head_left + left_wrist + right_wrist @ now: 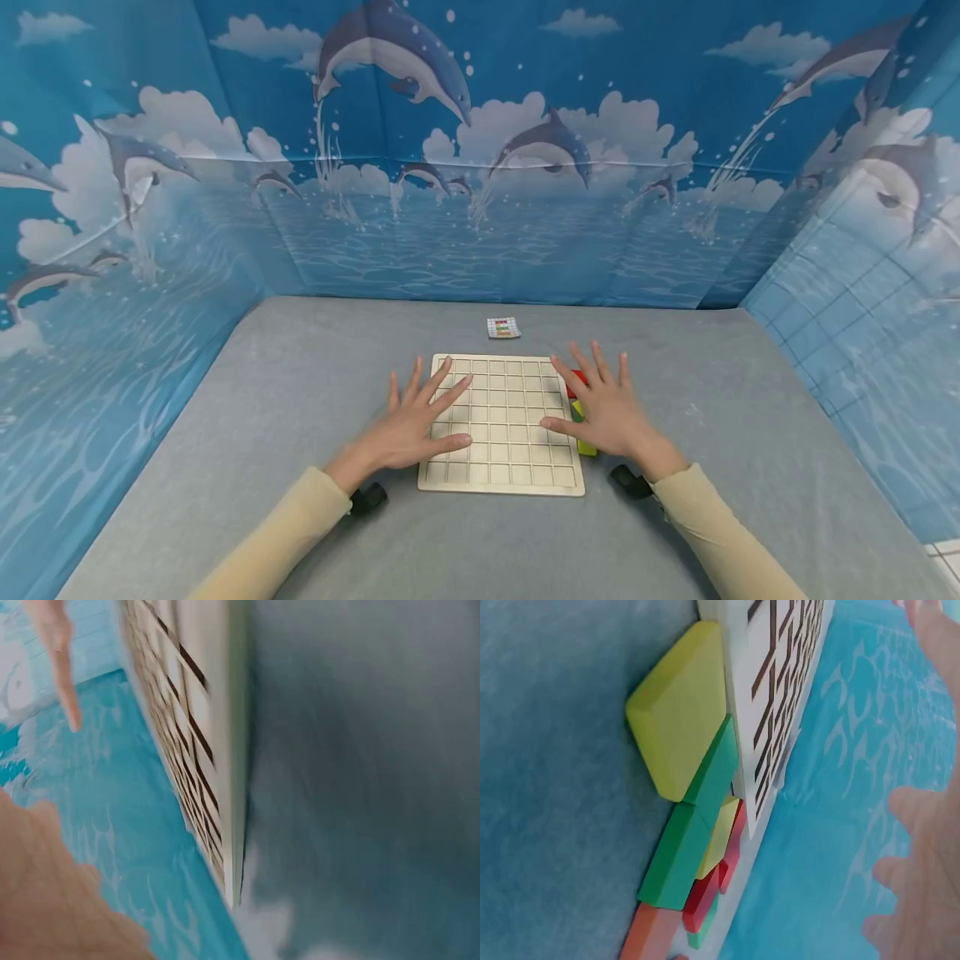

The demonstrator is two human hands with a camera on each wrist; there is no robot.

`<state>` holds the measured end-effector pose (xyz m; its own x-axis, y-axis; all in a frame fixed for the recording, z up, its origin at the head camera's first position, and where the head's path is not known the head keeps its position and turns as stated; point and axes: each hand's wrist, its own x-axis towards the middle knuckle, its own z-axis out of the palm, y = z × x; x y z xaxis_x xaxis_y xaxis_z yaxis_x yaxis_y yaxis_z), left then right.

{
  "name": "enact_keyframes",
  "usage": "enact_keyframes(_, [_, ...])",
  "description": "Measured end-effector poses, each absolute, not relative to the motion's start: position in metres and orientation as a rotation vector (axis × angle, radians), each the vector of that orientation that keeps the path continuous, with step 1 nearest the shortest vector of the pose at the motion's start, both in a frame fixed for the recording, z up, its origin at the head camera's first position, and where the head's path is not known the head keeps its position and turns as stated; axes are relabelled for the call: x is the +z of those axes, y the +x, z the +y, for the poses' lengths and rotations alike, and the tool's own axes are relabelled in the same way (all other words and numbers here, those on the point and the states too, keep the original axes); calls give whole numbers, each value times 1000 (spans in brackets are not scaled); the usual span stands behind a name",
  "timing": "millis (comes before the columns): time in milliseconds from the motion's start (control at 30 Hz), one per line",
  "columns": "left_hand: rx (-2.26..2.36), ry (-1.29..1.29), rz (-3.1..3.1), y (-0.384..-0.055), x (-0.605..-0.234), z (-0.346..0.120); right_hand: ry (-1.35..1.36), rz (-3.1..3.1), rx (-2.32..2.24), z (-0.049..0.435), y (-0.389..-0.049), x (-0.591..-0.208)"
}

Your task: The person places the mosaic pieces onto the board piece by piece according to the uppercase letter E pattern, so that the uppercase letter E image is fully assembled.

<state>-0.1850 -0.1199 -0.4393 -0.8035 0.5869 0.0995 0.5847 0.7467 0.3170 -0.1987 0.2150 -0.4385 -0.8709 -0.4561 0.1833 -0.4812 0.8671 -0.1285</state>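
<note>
A pale wooden grid board (498, 425) lies on the grey table, its square cells bare. Over its left side my left hand (420, 421) is spread, fingers apart and holding nothing. My right hand (603, 408) is spread the same way over the board's right edge, also holding nothing. Beneath and beside the right hand lie coloured blocks, partly hidden by it in the head view. The right wrist view shows a yellow block (679, 712) against the board's edge, green blocks (676, 855), red blocks (700, 900) and an orange block (651, 934).
Behind the board lies a small card (502, 327) printed with a coloured grid pattern. A dolphin-print curtain (480, 233) closes off the back and both sides of the grey table (337, 350). Black wrist cameras (369, 500) sit beneath both wrists.
</note>
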Motion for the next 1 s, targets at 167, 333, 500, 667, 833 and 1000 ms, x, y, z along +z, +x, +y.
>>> enact_keyframes(167, [938, 742, 2704, -175, -445, -117, 663, -2856, 396, 225, -204, -441])
enact_keyframes(333, [1080, 598, 2625, -168, -456, -116, 567, -2826, 531, 238, -211, -445])
enact_keyframes(500, [1136, 552, 2648, -168, -465, -116, 494, -2860, 675, 245, -216, -447])
enact_keyframes(667, [1263, 503, 2645, -170, -472, -120, 439, -2944, 713, 246, -226, -449])
enact_keyframes(833, [1280, 512, 2723, -170, -479, -123, 425, -2995, 646, 244, -237, -454])
enact_keyframes(1000, [1192, 568, 2788, -170, -483, -123, 438, -3018, 637, 244, -243, -457])
